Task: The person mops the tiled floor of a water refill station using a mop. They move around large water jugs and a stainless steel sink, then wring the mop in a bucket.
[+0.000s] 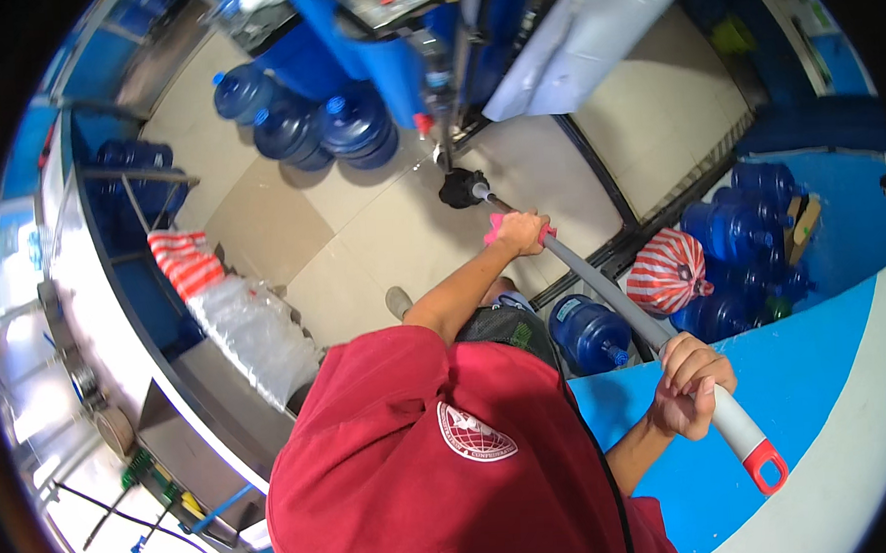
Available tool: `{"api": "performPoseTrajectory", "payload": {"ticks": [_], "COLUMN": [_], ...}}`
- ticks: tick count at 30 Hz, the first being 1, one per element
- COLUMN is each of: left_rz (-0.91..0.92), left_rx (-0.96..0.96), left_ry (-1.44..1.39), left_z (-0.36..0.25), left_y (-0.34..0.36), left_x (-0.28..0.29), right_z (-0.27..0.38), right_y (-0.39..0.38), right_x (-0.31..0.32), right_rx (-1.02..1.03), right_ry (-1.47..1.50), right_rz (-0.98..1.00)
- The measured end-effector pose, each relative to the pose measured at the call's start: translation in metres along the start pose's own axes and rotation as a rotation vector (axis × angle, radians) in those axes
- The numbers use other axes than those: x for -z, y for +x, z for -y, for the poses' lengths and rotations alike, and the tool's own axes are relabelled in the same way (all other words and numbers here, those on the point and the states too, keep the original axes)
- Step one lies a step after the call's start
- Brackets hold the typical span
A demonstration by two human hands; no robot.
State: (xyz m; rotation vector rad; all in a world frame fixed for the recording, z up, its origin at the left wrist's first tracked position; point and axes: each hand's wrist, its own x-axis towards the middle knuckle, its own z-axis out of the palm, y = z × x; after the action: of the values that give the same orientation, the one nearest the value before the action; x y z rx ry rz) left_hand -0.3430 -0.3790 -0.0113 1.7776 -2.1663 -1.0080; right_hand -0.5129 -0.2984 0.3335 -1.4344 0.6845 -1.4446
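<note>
Both my hands grip one long mop [604, 281], which slants from the upper middle down to the right. My left hand [521, 234] is closed around its pink collar, well down the shaft. Higher up the grey handle, near the red looped end, my right hand [691, 384] is wrapped around it with the thumb showing. A dark bundle [461, 188] is at the far end of the shaft, over the pale tiled floor [362, 251]; whether it presses on the floor I cannot tell.
Blue water jugs [357, 131] stand on the floor ahead. More jugs [726, 237] and a red-striped bag [668, 270] are at right, beside a blue counter [760, 400]. Clear plastic bags [256, 336] hang by the left shelving. A white sheet [581, 49] hangs ahead.
</note>
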Motion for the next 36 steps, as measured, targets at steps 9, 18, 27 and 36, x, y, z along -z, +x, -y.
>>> {"api": "performPoseTrajectory", "payload": {"ticks": [9, 18, 27, 36], "left_rz": [-0.145, -0.101, -0.08, 0.013], "left_rx": [-0.22, -0.055, -0.141, 0.013], "left_ry": [-0.063, -0.124, -0.125, -0.299], "left_z": [-0.112, -0.136, -0.193, -0.296], "left_y": [0.163, 0.356, 0.515, 0.694], "left_x": [0.036, 0.025, 0.047, 0.157], "right_z": [0.031, -0.052, -0.103, -0.267], "right_y": [0.039, 0.11, 0.315, 0.479], "right_x": [0.086, 0.159, 0.284, 0.482], "right_rx": [0.207, 0.031, -0.101, -0.25], "right_ry": [-0.249, -0.453, -0.34, -0.539], "right_rz": [-0.056, -0.374, -0.438, -0.451]}}
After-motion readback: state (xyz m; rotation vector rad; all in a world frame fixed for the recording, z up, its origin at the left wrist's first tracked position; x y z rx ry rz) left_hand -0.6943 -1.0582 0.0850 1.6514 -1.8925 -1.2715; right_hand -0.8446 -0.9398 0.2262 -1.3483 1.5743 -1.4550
